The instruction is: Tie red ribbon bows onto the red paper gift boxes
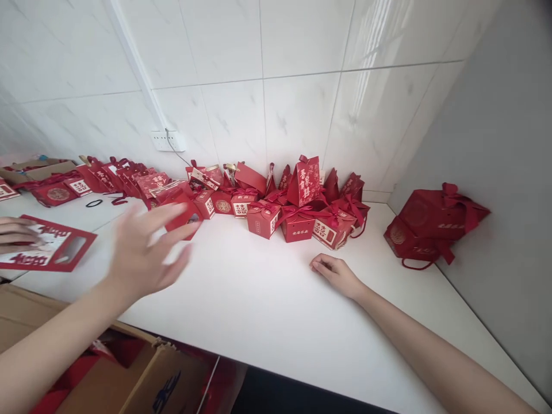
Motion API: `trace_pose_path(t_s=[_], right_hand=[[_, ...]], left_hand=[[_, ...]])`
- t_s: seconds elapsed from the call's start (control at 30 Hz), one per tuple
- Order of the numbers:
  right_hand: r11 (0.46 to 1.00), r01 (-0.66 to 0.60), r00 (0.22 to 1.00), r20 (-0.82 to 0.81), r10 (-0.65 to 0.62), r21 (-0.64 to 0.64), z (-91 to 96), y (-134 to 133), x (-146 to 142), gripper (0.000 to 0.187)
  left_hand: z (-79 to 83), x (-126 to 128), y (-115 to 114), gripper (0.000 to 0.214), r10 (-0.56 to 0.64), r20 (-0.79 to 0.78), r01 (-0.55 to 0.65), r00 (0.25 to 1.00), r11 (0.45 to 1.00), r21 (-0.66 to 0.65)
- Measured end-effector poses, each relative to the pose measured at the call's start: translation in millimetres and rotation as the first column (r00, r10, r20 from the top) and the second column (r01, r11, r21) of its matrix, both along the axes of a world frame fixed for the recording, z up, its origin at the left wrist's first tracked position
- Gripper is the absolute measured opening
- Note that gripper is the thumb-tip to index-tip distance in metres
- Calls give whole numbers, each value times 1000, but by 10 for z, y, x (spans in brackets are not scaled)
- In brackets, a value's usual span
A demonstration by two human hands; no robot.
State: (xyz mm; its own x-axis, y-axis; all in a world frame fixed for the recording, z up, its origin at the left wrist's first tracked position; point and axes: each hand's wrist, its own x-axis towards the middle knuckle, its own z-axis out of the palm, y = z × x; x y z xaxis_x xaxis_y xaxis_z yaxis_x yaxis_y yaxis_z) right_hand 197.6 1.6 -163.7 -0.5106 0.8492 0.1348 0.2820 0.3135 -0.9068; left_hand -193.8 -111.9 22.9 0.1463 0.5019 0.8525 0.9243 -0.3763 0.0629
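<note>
My left hand (146, 253) hangs above the white table (259, 305), blurred, palm down, with the fingers spread wide and nothing in it. Just past its fingertips stands a small red box (186, 211), near them but, as far as I can tell through the blur, not touched. Beyond that box a long row of red boxes with ribbons (241, 198) runs along the tiled wall, stretching away to both sides of this hand.

My right hand (337, 275) rests on the table with the fingers curled in underneath, holding nothing. Right ahead of its knuckles, close but apart, sits a red box with a white label (328, 231), at the near end of a cluster with a taller box (305, 180) behind it. Well off to the outer side of this hand, two larger red bags (431, 225) lie against the grey side wall.

To the outside of my left hand, another person's hand (15, 233) lies on a flat red card with a cut-out window (56, 253). Below my left forearm, under the table edge, is an open cardboard carton (142, 376).
</note>
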Motion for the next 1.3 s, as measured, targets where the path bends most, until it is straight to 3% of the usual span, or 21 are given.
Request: trace_pose_path(t_s=[0.07,0.1,0.17,0.27,0.33,0.43,0.53,0.63,0.7,0.77,0.83,0.93,1.03,1.1,1.13,1.17,1.2,1.3], right_hand=[[1000,-1,1000,-15,1,2,-22,19,-3,28],[1000,-4,1000,-22,4,4,-32,28,-6,28],[1000,-8,999,-34,9,11,-45,44,-13,27],[1000,-7,999,-35,8,20,-42,57,-23,25],[1000,-8,999,-38,10,29,-29,60,-31,24],[999,-12,999,-44,14,39,-12,67,-43,24],[999,-17,999,-48,19,39,-13,80,-54,24],[999,-22,998,-52,24,30,-34,90,-60,25],[1000,-9,997,-72,10,9,-51,91,-56,25],[999,37,992,-121,-38,-12,-59,83,-41,27],[996,91,979,-182,-89,3,-49,65,-18,34],[988,88,961,-271,-51,124,-11,12,9,50],[988,43,947,-321,7,148,17,-57,-14,70],[994,76,950,-308,-49,75,25,-93,-45,72],[993,107,954,-287,-88,49,29,-104,-57,69],[990,132,959,-257,-117,44,35,-110,-64,65],[988,142,967,-223,-125,60,43,-110,-64,60],[983,119,986,-132,-101,137,71,-98,-40,51]], left_hand=[[30,517,449,49,-156,-257,114,954,979,-170],[15,766,722,58,-160,-244,99,956,965,-244],[-89,1199,1293,74,-125,-81,84,989,918,-388],[-380,1622,2013,96,85,178,35,980,812,-582],[-578,1771,2314,101,184,228,-6,956,791,-612],[-766,1880,2510,88,278,258,-68,925,791,-608],[-801,1903,2501,71,280,256,-87,925,813,-576],[-730,1852,2363,59,201,352,-29,914,898,-439],[-668,1790,2212,53,90,525,62,847,962,-265],[-638,1727,2016,49,-67,693,180,718,979,-92],[-673,1684,1785,45,-204,776,314,596,950,9],[-863,1658,1432,44,-335,806,538,487,843,25],[-1111,1638,1189,47,-309,830,749,465,637,-183],[-1224,1613,1122,44,-247,840,818,484,468,-333],[-1255,1598,1114,41,-228,840,831,492,411,-375],[-1268,1583,1117,39,-219,841,835,494,391,-388],[-1268,1571,1128,37,-221,842,831,493,408,-379],[-1219,1553,1163,34,-241,819,748,521,592,-301]])
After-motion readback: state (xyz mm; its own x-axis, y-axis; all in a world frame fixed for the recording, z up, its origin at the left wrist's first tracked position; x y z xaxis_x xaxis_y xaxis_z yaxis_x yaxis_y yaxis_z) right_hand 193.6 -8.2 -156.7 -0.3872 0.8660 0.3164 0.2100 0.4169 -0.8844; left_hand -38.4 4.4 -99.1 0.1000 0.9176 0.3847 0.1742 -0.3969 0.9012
